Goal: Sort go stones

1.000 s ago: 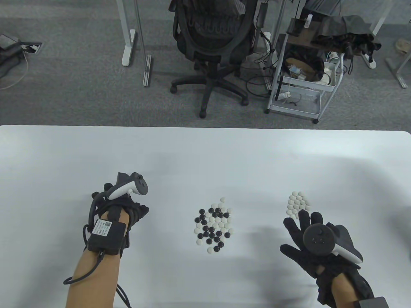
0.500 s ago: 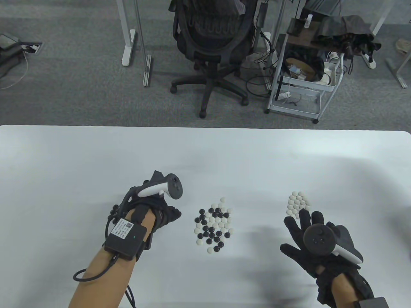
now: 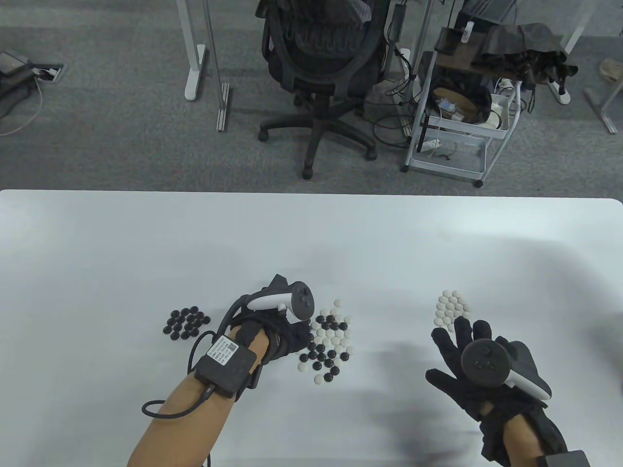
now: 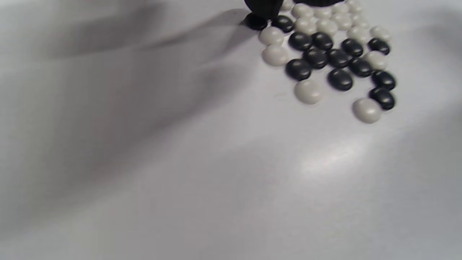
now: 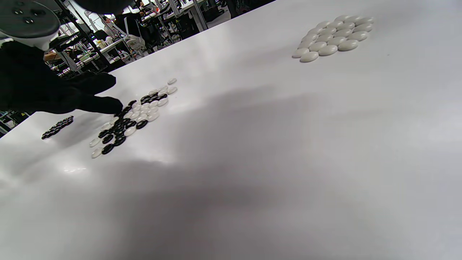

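A mixed pile of black and white stones lies at the table's middle. My left hand reaches into its left edge with fingers stretched out. In the left wrist view a fingertip touches a black stone at the rim of the mixed pile. A group of black stones lies to the left, behind my left wrist. White stones are grouped at the right. My right hand hovers just below them, fingers spread, holding nothing. The right wrist view shows the left hand at the mixed pile.
The white table has bare surface to the far left, at the back and along the front. Beyond its far edge stand an office chair and a wire cart on the carpet.
My left hand has moved right from the black group to the mixed pile's left edge, uncovering the black stones. The right hand has stayed in place.
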A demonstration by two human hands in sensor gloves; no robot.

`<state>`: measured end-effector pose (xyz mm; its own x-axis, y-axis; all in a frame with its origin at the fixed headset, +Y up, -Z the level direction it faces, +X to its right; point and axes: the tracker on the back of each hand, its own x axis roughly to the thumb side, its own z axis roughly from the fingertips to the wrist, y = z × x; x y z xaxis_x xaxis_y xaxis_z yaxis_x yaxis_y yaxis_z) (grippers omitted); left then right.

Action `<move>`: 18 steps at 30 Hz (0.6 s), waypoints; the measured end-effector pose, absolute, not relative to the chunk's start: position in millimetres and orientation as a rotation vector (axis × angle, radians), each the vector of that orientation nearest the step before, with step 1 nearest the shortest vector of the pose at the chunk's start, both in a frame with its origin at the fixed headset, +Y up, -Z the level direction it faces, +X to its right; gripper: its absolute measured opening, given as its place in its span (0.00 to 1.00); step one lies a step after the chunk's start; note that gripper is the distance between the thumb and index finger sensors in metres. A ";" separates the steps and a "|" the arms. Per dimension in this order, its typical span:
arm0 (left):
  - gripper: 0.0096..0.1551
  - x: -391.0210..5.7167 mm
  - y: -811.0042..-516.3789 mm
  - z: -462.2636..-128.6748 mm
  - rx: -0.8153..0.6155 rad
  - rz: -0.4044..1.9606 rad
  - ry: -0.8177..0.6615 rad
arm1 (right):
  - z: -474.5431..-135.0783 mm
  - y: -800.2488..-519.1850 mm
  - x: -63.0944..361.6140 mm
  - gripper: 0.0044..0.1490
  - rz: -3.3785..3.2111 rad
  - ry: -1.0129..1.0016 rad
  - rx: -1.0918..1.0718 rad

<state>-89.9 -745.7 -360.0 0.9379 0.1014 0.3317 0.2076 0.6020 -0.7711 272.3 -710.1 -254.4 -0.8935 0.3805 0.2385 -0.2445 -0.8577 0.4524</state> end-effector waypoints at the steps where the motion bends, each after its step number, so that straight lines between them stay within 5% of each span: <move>1: 0.37 -95.6 -745.0 -359.1 -0.919 -0.083 -0.354 | -254.4 -709.9 272.4 0.53 2.707 0.597 0.462; 18: 0.37 -236.7 -741.0 -324.8 -0.907 -0.014 -0.004 | -255.1 -712.1 268.6 0.53 2.715 0.619 0.479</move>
<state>-236.7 -741.0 -324.8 0.9999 -0.0108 0.0095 0.0141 0.6158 -0.7878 268.6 -712.1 -255.1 -0.8945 0.3708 0.2496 -0.2259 -0.8569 0.4633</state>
